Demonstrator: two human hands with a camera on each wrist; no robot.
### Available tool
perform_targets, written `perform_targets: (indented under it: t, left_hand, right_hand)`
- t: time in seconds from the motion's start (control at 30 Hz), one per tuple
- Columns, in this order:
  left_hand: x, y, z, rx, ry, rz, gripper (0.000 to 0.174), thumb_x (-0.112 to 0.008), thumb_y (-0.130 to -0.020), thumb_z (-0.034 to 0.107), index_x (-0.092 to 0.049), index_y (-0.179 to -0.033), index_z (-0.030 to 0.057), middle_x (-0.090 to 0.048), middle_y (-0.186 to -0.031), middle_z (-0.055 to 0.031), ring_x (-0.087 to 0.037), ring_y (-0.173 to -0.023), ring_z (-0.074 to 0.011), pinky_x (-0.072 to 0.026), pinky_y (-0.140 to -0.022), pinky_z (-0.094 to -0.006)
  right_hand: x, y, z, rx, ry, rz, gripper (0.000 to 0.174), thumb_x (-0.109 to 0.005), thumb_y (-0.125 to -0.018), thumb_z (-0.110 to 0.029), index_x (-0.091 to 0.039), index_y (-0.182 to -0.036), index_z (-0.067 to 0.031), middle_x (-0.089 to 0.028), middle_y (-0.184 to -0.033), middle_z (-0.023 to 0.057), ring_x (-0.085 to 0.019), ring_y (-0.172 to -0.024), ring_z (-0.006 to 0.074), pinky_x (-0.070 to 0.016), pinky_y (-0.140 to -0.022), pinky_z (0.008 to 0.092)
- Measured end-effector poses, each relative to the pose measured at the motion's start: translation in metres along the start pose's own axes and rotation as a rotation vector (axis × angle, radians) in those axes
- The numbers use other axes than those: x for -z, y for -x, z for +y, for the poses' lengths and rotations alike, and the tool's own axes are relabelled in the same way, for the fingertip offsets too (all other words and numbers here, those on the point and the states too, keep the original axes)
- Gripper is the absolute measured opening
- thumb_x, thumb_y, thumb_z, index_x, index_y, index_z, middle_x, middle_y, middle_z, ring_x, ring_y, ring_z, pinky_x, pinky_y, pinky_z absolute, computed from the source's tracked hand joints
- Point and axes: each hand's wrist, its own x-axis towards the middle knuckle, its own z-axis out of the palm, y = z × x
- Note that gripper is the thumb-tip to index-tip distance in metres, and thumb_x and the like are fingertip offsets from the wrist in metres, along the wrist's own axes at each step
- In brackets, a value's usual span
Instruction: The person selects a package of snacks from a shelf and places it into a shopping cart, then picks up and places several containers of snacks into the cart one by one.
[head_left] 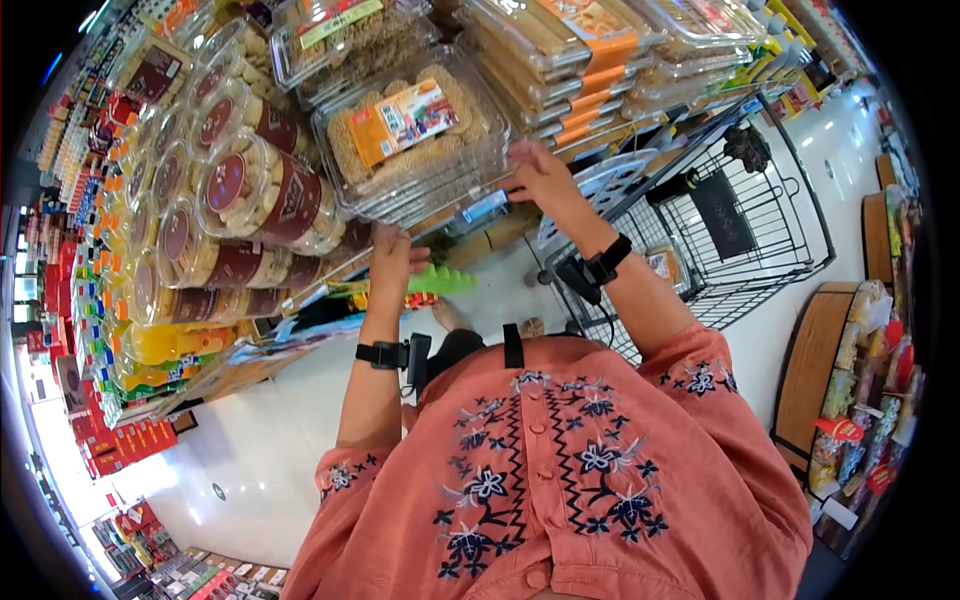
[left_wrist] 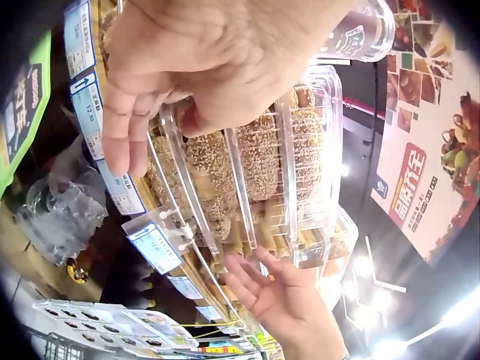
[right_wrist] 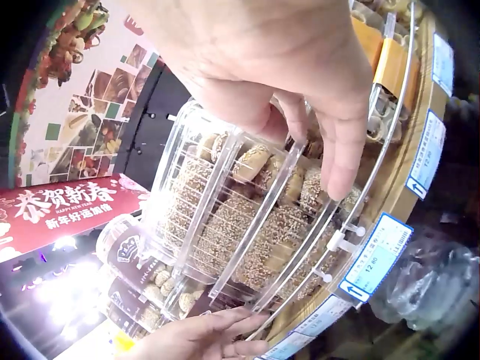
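Clear plastic boxes [head_left: 465,135] of sesame-coated pastries stand stacked at the shelf's front edge, the top one with an orange and white label. At the stack's left front corner is my left hand [head_left: 392,262], its fingers loosely extended. My right hand [head_left: 548,185] is at the right front corner with fingers reaching along the box sides. The left wrist view shows the ribbed stack of boxes [left_wrist: 262,169] between both hands. Relaxed fingers of the right hand [right_wrist: 277,67] lie against the box edges in the right wrist view, partly covering them.
Round tubs [head_left: 265,195] of snacks are piled left of the boxes, and long packs [head_left: 560,60] with orange bands on the right. Price tags [right_wrist: 379,255] line the wire shelf rail. A black shopping cart [head_left: 790,250] stands at my right, holding a pack.
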Motion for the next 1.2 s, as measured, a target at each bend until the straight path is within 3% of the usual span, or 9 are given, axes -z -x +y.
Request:
perform_targets:
  t: [0.07,0.1,0.2,0.37,0.8,0.9,1.0,1.13,1.2]
  left_hand:
    - [-0.005,0.006,0.008,-0.032,-0.005,0.029,0.039,-0.048,-0.100,0.018,-0.041,-0.133,-0.0013,-0.052,-0.124,-0.0160,-0.070,-0.087,-0.0279,-0.0595,-0.065,-0.0354]
    - [-0.004,0.004,0.009,-0.010,0.015,0.006,0.047,-0.049,-0.100,0.017,-0.036,-0.142,0.0023,-0.047,-0.139,-0.0189,-0.070,-0.086,-0.0254,-0.0585,-0.063,-0.0328]
    - [-0.007,0.006,0.010,-0.033,-0.025,0.026,0.036,-0.047,-0.100,0.018,-0.042,-0.129,-0.0023,-0.052,-0.121,-0.0164,-0.070,-0.088,-0.0278,-0.0597,-0.065,-0.0352]
    - [-0.010,0.007,0.012,-0.009,-0.037,0.003,0.051,-0.054,-0.099,0.020,-0.036,-0.141,-0.0027,-0.054,-0.120,-0.0161,-0.070,-0.088,-0.0273,-0.0590,-0.064,-0.0344]
    - [-0.008,-0.002,-0.004,-0.057,-0.163,0.028,0.050,-0.054,-0.098,0.021,-0.040,-0.142,-0.0013,-0.061,-0.117,-0.0169,-0.071,-0.085,-0.0241,-0.0579,-0.059,-0.0316]
    - [-0.003,-0.001,-0.002,-0.047,-0.169,-0.015,0.051,-0.055,-0.099,0.022,-0.041,-0.142,-0.0005,-0.060,-0.120,-0.0168,-0.070,-0.091,-0.0237,-0.0579,-0.060,-0.0313]
    - [0.008,0.005,-0.004,-0.077,-0.229,-0.042,0.052,-0.056,-0.099,0.025,-0.043,-0.141,-0.0005,-0.059,-0.122,-0.0160,-0.069,-0.095,-0.0237,-0.0576,-0.061,-0.0308]
    - [0.016,0.029,0.000,-0.093,-0.352,-0.002,0.045,-0.059,-0.097,0.028,-0.054,-0.131,-0.0012,-0.063,-0.113,-0.0130,-0.067,-0.089,-0.0184,-0.0549,-0.061,-0.0286]
    - [0.010,0.049,0.024,0.015,-0.409,-0.238,0.044,-0.056,-0.099,0.034,-0.056,-0.128,0.0007,-0.064,-0.110,-0.0119,-0.066,-0.086,-0.0162,-0.0534,-0.063,-0.0280]
  right_hand:
    - [0.000,-0.003,0.001,-0.015,0.005,-0.015,0.035,-0.052,-0.099,-0.017,-0.049,-0.130,-0.0028,-0.059,-0.117,0.0123,-0.067,-0.092,0.0206,-0.0567,-0.072,0.0322]
    - [-0.001,-0.004,0.001,-0.017,0.002,-0.011,0.034,-0.052,-0.099,-0.016,-0.049,-0.130,-0.0029,-0.059,-0.117,0.0122,-0.067,-0.092,0.0206,-0.0567,-0.072,0.0322]
    - [-0.002,-0.006,0.002,-0.015,-0.011,-0.007,0.034,-0.051,-0.099,-0.017,-0.047,-0.130,-0.0029,-0.058,-0.114,0.0114,-0.066,-0.089,0.0203,-0.0565,-0.071,0.0321]
    - [-0.004,-0.003,-0.006,-0.032,0.004,-0.010,0.035,-0.051,-0.099,-0.017,-0.046,-0.131,-0.0031,-0.058,-0.110,0.0099,-0.067,-0.090,0.0199,-0.0563,-0.072,0.0321]
    - [-0.015,0.004,-0.005,0.020,0.080,0.057,0.042,-0.050,-0.098,-0.013,-0.044,-0.138,-0.0048,-0.058,-0.110,0.0063,-0.066,-0.090,0.0165,-0.0535,-0.073,0.0299]
    - [-0.011,0.007,-0.005,0.018,0.095,0.000,0.047,-0.046,-0.099,-0.008,-0.039,-0.145,-0.0047,-0.052,-0.131,0.0172,-0.067,-0.099,0.0219,-0.0571,-0.078,0.0333]
    - [-0.008,0.017,-0.010,0.013,0.100,-0.009,0.049,-0.047,-0.099,-0.009,-0.038,-0.147,-0.0043,-0.052,-0.134,0.0167,-0.066,-0.101,0.0216,-0.0567,-0.079,0.0329]
    - [0.014,0.043,-0.010,-0.059,0.053,0.037,0.037,-0.047,-0.100,-0.015,-0.050,-0.134,-0.0005,-0.063,-0.119,0.0126,-0.069,-0.095,0.0212,-0.0573,-0.077,0.0325]
    - [0.034,0.053,0.008,-0.060,0.021,0.028,0.031,-0.049,-0.099,-0.019,-0.056,-0.123,0.0001,-0.067,-0.109,0.0119,-0.070,-0.088,0.0210,-0.0581,-0.071,0.0324]
